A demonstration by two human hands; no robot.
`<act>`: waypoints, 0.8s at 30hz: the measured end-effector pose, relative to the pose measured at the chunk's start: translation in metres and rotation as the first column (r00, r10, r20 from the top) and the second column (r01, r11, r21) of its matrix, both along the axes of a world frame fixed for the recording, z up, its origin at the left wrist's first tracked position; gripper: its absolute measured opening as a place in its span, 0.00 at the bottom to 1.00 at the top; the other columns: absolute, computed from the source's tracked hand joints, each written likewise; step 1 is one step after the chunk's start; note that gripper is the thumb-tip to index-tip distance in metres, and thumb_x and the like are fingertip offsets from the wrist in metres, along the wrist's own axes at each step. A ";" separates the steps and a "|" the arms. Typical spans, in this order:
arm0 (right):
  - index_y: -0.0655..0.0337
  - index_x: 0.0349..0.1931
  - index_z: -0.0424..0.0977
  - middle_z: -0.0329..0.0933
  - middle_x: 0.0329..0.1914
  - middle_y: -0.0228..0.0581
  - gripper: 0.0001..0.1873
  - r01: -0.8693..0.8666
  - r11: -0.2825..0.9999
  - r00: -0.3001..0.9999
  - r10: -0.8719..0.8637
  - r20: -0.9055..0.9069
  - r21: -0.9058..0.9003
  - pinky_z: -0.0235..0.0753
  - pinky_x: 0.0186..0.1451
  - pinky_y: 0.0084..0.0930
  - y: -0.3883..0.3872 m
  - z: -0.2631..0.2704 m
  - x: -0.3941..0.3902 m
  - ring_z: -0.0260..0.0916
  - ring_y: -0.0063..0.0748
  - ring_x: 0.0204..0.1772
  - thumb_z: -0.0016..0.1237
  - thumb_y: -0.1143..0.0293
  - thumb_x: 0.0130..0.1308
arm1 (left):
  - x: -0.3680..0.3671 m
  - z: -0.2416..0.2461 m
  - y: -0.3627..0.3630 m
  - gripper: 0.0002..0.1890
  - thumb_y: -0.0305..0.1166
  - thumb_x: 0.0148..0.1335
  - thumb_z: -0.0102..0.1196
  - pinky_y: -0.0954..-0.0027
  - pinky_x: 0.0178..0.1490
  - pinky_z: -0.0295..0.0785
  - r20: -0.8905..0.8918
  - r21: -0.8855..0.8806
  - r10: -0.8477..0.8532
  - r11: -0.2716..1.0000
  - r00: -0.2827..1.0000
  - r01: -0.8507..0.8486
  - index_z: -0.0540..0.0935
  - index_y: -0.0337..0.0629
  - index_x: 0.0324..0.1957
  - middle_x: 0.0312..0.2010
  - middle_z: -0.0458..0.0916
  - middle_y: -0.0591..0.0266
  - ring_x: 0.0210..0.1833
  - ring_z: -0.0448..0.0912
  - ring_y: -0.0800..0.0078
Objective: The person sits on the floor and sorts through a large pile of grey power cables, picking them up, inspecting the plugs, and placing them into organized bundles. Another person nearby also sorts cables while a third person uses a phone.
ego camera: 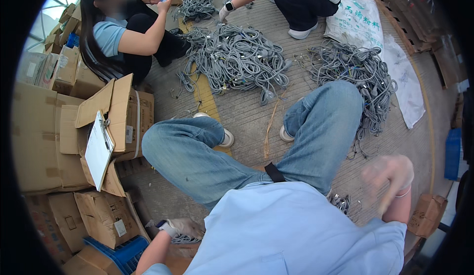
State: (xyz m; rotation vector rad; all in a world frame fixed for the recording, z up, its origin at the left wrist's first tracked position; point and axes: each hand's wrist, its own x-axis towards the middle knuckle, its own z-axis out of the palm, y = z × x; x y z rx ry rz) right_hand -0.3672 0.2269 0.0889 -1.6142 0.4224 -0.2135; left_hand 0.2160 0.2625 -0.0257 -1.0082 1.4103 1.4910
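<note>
Low at the left, my gloved left hand (185,227) lies over a bundle of grey cable (184,239) beside my hip; its fingers are partly hidden, so a grip cannot be made out. My gloved right hand (389,175) is raised out to the right, blurred by motion, and whether it holds anything is unclear. Near it, by my right thigh, a few grey cables with plugs (341,203) lie on the floor. Beyond my knees is a large tangled heap of grey power cables (240,58). A second heap (355,71) sits past my right knee.
At left stand cardboard boxes (37,138), a clipboard with paper and pen (99,151) and a blue plastic crate (124,254). One person (111,42) squats with a phone; another (300,1) reaches toward cables with gloved hands. A white woven sack (353,19) lies at right.
</note>
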 end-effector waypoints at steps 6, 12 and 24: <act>0.58 0.40 0.81 0.81 0.33 0.34 0.21 0.180 0.370 0.711 0.591 -0.381 0.911 0.74 0.41 0.26 0.194 -0.185 0.006 0.75 0.25 0.37 0.59 0.50 0.56 | -0.006 -0.025 0.080 0.21 0.49 0.50 0.63 0.65 0.46 0.75 -0.183 0.276 0.179 0.953 0.967 -0.124 0.85 0.47 0.42 0.36 0.86 0.62 0.40 0.82 0.66; 0.58 0.36 0.81 0.81 0.32 0.37 0.19 0.557 0.528 0.654 0.196 -0.730 0.641 0.75 0.40 0.29 0.271 -0.218 0.004 0.76 0.31 0.36 0.57 0.51 0.55 | -0.001 -0.032 0.052 0.21 0.49 0.50 0.63 0.65 0.46 0.75 -0.093 0.197 0.225 0.959 0.970 -0.203 0.85 0.47 0.42 0.36 0.86 0.61 0.41 0.82 0.65; 0.58 0.30 0.81 0.80 0.30 0.44 0.15 0.690 0.601 0.567 -0.102 -0.817 0.403 0.77 0.39 0.35 0.195 -0.219 0.010 0.78 0.42 0.34 0.54 0.55 0.54 | 0.027 -0.057 0.018 0.21 0.48 0.50 0.63 0.63 0.47 0.75 0.048 0.073 0.313 0.946 0.948 -0.316 0.85 0.48 0.43 0.36 0.86 0.61 0.42 0.82 0.63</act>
